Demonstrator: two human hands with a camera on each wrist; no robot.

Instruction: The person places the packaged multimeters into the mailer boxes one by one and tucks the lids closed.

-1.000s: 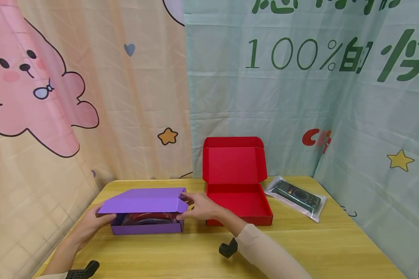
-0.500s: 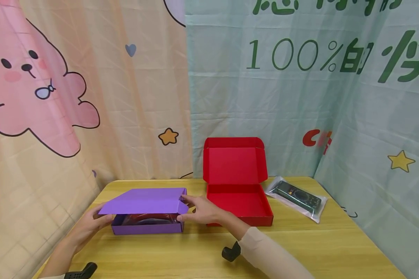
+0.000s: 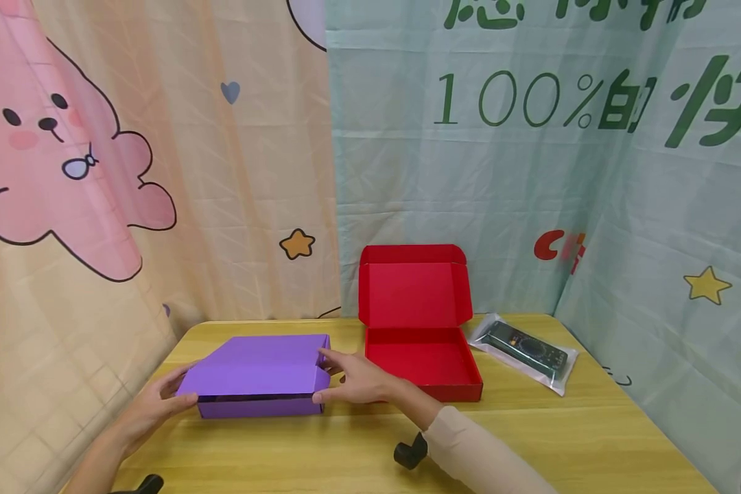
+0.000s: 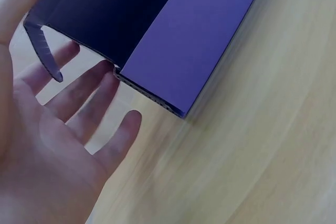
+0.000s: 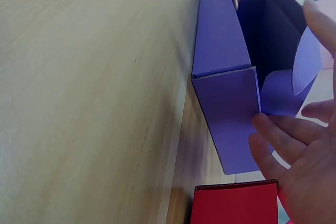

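Yellow wood-grain desk (image 3: pixel 519 446): a smooth top with fine streaks ran beneath both boxes, its far edge near the hangings.
Hangings: creased cloth rose behind, a peach sheet (image 3: pixel 247 171) with a pink bear (image 3: pixel 55 165), heart and star on one side, a pale blue-green sheet (image 3: pixel 401 185) with green lettering on the other.
Purple box (image 3: pixel 256 374): matte cardboard, low and rectangular, it sat at the desk's left, its lid (image 3: pixel 272 353) tilted down with a dark slit along the front.
Left hand (image 3: pixel 163 401): fingers loosely spread at the box's left end, thumb at the lid's front corner.
Right hand (image 3: pixel 355 377): fingers apart, fingertips touching the box's right end wall (image 5: pixel 231 121), near a rounded side flap (image 5: pixel 307 61).
Red box (image 3: pixel 420 343): cardboard too, its lid upright, just right of the purple one.
Packet (image 3: pixel 525 350): clear, crinkled plastic wrapped a dark, dial-faced device, slantwise at the far right.
Sleeve (image 3: pixel 469 446): plain beige fabric covered the right forearm.
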